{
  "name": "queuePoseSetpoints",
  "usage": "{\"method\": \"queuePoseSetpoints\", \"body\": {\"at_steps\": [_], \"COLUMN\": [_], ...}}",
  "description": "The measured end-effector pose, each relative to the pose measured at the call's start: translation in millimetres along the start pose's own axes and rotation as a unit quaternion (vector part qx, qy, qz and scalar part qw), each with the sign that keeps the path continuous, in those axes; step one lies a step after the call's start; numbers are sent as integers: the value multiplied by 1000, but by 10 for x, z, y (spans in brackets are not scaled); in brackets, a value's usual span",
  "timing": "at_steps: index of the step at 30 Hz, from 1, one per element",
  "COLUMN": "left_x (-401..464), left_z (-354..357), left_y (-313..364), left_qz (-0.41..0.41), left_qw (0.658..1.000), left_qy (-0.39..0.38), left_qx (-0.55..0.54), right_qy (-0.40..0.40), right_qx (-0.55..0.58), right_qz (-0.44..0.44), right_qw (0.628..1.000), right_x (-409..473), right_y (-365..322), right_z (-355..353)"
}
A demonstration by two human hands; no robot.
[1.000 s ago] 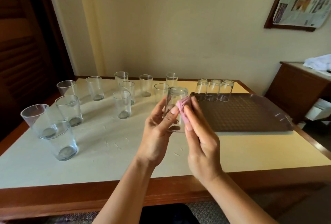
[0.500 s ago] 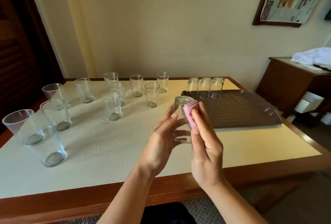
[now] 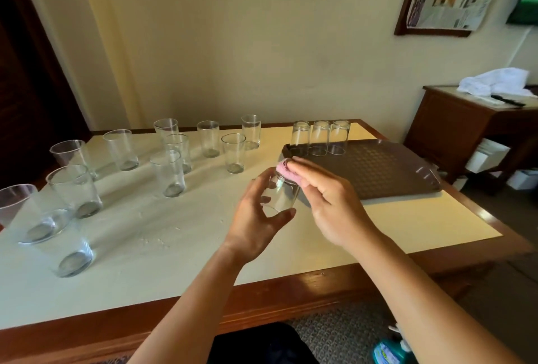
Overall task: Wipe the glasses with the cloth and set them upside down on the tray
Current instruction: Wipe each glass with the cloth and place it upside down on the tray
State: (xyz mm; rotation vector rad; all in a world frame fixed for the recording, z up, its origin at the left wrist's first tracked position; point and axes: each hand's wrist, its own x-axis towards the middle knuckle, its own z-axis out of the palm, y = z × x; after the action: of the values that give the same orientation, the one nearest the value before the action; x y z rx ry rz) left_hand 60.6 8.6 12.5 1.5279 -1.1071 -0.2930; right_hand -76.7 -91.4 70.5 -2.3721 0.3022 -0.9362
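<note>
The table [image 3: 407, 227] carries the whole job: unwiped stock on its left half, the receiving tray on its right.

The tray [image 3: 378, 171] is a dark brown, textured piece lying flat near the right edge of the table. Most of its surface is free. Along its far rim stand three inverted glasses [image 3: 319, 138], side by side in a row and apparently touching. These count as finished.

The upright glasses [image 3: 174, 157] form a loose group across the left and centre of the table, mouths up, about a dozen in number; the exact count is uncertain because the nearest ones overlap. None of these appears to be done yet.

The glass in hand [image 3: 281, 195] is held clear of the table, just beside the near left corner of the tray, tilted.

The left hand [image 3: 257, 218] grips this glass, fingers and thumb curled round its wall.

The right hand [image 3: 329, 203] presses the cloth against the upper end of the glass with nearly straight fingers.

The cloth [image 3: 286, 170] is a small pink wad, touching the glass.

Judgement: the fourth glass is mid-wipe; inversion and placement remain, then the upright group. The task is roughly one quarter complete.
</note>
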Motion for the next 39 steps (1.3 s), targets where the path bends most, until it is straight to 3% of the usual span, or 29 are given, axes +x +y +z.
{"method": "queuePoseSetpoints", "body": {"at_steps": [2,7,12,17,22,27,32,39], "left_x": [-25,-28,-109,-101,-160,-85,-135,-62], "left_z": [51,49,145,65,119,37,115,87], "left_y": [-6,-56,-45,-118,-139,-156,-109,-83], "left_qz": [8,19,-7,-26,-21,-30,-43,-38], "left_qw": [1000,999,998,995,998,994,991,988], "left_qy": [1,25,12,33,8,28,5,10], "left_qx": [1,-15,-68,-88,-62,-105,-126,-146], "right_qy": [11,11,28,-5,-6,-34,-3,-11], "right_qx": [-20,-35,-42,-68,-99,-107,-120,-125], "right_qz": [22,-18,47,5,45,-6,35,15], "right_qw": [999,999,998,998,994,994,992,992], "right_x": [38,-133,-13,-78,66,-56,74,59], "right_y": [-18,-73,-50,-140,-109,-267,-154,-204], "right_z": [-24,43,24,24,-19,34,-57,-115]}}
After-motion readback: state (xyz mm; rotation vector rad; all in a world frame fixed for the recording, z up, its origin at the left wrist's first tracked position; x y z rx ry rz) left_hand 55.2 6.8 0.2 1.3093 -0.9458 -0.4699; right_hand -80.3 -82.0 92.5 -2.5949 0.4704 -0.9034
